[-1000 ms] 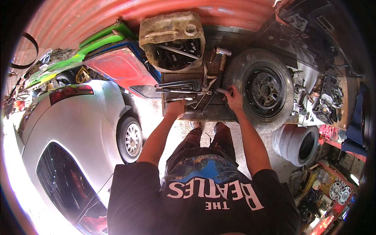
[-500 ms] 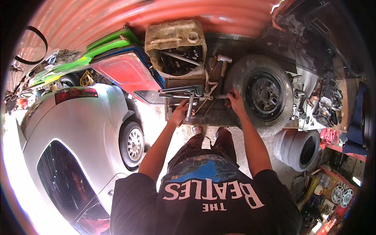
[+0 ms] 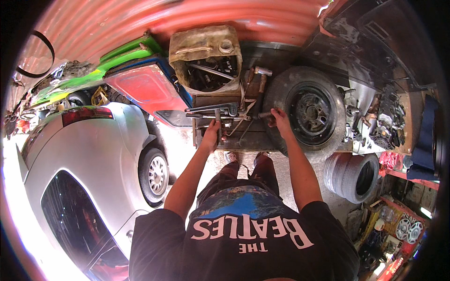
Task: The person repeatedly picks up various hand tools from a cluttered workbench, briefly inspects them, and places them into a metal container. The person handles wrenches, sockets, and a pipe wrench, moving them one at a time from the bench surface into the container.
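My left hand (image 3: pixel 213 135) is closed around a metal bar-like tool (image 3: pixel 217 114), whose upper end sticks up past the fingers over the bench. Its exact kind I cannot make out. Between the fingertips of my right hand (image 3: pixel 280 121) is a small dark cylindrical piece (image 3: pixel 266 114), beside the tyre's left edge. Beyond my left hand lies a large dark wrench (image 3: pixel 229 108) with several metal tools next to it. A hammer (image 3: pixel 261 79) rests farther back on the wooden bench (image 3: pixel 248 141).
A cut-open plastic jerrycan (image 3: pixel 204 44) full of tools stands at the back. The wheel with its tyre (image 3: pixel 300 89) lies flat on the bench's right. Metal parts (image 3: pixel 389 122) sit farther right. Stacked tyres (image 3: pixel 351 175) are below, and a silver car (image 3: pixel 84 145) stands at left.
The tool in my left hand has swung from slanting down past the fingers to standing more upright. My left hand has shifted slightly lower. My right hand still pinches the dark piece.
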Tool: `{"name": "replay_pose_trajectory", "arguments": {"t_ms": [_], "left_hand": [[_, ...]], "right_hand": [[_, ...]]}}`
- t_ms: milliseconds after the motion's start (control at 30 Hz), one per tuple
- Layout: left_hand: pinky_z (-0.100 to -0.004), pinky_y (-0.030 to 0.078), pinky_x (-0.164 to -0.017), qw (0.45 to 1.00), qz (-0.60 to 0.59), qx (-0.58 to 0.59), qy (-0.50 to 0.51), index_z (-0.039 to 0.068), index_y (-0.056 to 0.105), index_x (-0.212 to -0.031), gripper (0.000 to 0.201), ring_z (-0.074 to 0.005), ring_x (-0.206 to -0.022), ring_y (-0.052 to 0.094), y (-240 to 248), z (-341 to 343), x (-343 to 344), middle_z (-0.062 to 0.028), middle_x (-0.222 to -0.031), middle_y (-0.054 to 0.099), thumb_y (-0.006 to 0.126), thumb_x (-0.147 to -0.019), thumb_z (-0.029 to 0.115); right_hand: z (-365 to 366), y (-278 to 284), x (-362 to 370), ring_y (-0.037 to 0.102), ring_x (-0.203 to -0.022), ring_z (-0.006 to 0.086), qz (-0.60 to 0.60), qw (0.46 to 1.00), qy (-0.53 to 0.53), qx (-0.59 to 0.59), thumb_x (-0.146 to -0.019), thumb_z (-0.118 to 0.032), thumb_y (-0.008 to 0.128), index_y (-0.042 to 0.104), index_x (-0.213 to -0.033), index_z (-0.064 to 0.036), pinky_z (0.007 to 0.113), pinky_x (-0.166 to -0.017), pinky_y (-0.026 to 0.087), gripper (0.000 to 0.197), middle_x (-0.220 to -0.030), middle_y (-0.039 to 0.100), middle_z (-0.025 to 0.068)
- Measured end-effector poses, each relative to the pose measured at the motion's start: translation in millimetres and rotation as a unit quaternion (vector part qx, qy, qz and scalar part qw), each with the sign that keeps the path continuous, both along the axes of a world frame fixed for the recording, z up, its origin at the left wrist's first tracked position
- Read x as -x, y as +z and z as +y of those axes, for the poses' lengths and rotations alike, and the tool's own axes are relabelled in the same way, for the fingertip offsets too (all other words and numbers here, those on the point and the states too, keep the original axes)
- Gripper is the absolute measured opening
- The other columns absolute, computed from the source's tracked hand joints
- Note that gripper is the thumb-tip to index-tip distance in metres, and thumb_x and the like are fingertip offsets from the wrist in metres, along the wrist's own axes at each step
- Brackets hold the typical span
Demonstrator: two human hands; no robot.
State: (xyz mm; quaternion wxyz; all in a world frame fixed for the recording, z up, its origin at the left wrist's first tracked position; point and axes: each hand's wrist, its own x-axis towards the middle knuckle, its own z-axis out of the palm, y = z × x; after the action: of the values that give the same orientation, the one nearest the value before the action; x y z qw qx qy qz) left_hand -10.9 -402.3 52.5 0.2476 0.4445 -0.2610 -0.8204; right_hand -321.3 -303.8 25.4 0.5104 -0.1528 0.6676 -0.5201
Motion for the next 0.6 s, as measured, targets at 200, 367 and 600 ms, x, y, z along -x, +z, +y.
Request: {"name": "replay_pose_trajectory", "arguments": {"t_ms": [200,367,600], "left_hand": [[-0.0386,0.051,-0.066,0.994,0.047,-0.067,0.069,0.006,0.047,-0.12,0.026,-0.0226,-0.075,0.057,-8.0,-4.2,-0.2,-0.0091,-0.09,0.057,0.045,-0.106,0.028],[-0.0392,0.051,-0.073,0.963,0.152,-0.157,0.155,0.003,0.047,-0.114,0.021,-0.0242,-0.083,0.054,-14.0,-12.4,3.7,-0.0121,-0.095,0.053,0.039,-0.105,0.021],[-0.0355,0.049,-0.075,0.936,0.185,-0.202,0.222,0.0,0.046,-0.107,0.023,-0.0233,-0.083,0.051,-7.6,-17.5,4.7,-0.0119,-0.092,0.051,0.035,-0.105,0.02]], "right_hand": [[4.6,-3.1,-2.2,0.066,-0.082,0.0165,-0.035,0.998,0.002,0.051,-0.096,-0.031,0.068,0.058,-0.111,-0.0089,0.034,-0.072,0.056,0.029,-0.091,0.062,0.0021],[0.3,1.7,-45.0,0.063,-0.085,0.0143,-0.11,0.992,-0.047,0.043,-0.1,-0.031,0.063,0.055,-0.12,-0.0083,0.034,-0.075,0.054,0.032,-0.096,0.062,0.0016],[0.9,52.5,-118.1,0.052,-0.073,0.0102,-0.043,0.971,0.23,0.038,-0.103,-0.034,0.056,0.056,-0.122,-0.0052,0.028,-0.064,0.045,0.035,-0.084,0.054,0.0001]]}}
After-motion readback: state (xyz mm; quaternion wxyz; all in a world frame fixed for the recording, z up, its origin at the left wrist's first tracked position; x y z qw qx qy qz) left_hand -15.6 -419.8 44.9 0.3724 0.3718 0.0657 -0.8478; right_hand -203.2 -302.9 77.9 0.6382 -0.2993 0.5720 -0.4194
